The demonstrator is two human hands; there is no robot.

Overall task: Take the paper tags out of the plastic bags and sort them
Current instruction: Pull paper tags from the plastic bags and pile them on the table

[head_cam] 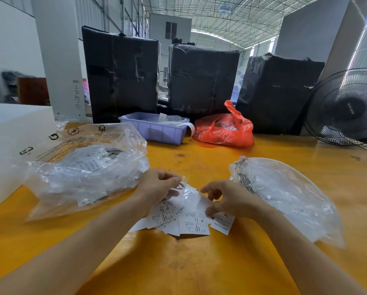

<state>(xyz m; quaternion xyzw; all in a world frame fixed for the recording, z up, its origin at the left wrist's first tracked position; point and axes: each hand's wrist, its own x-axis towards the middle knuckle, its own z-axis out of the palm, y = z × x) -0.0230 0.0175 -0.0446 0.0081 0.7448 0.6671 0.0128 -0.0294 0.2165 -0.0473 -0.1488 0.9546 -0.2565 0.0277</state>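
White paper tags [191, 222] lie heaped on the bench [199, 262] for sorting. Left hand [159, 188] pinches a small clear bag [183, 184]; right hand [227, 201], fingers curled, pinches a tag.

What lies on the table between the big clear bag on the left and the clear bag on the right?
In the head view, both hands, the left hand and right hand, over a loose pile of paper tags on the yellow table.

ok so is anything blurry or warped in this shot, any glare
Head view: wide-angle lens bends the fan and side walls outward; the clear bag on the right smears at its near edge; glare streaks the left bag; both hands and the tags read sharp.
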